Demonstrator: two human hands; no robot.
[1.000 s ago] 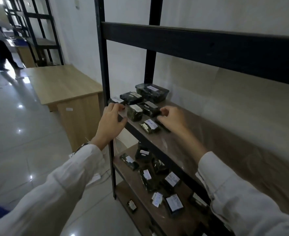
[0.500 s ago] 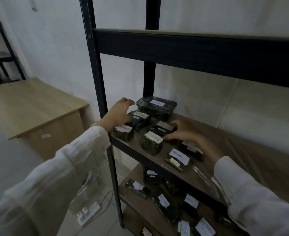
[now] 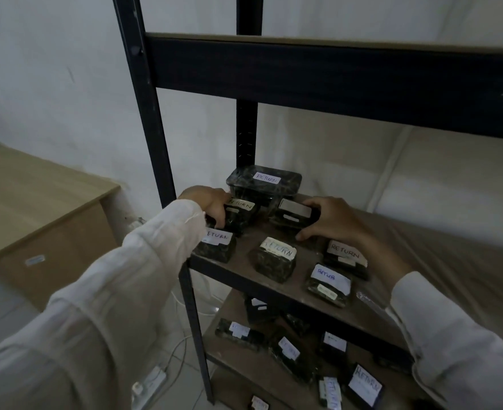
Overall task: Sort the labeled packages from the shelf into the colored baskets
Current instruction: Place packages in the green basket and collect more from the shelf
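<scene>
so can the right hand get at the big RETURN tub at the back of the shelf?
Probably yes. The right hand is on a small package just in front of the tub, whose top is uncovered; it would have to let go first.

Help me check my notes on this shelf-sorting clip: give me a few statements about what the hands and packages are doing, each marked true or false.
1. The left hand is wrapped around a package labeled RETURN. True.
2. The right hand rests on bare shelf board, touching no package. False: its fingers close on a dark package.
3. A colored basket stands on the shelf. False: no basket shows in this view.
4. The largest container sits at the back of the shelf and reads RETURN. True.
5. The lower shelf holds no packages. False: several labeled packages lie there.
</scene>
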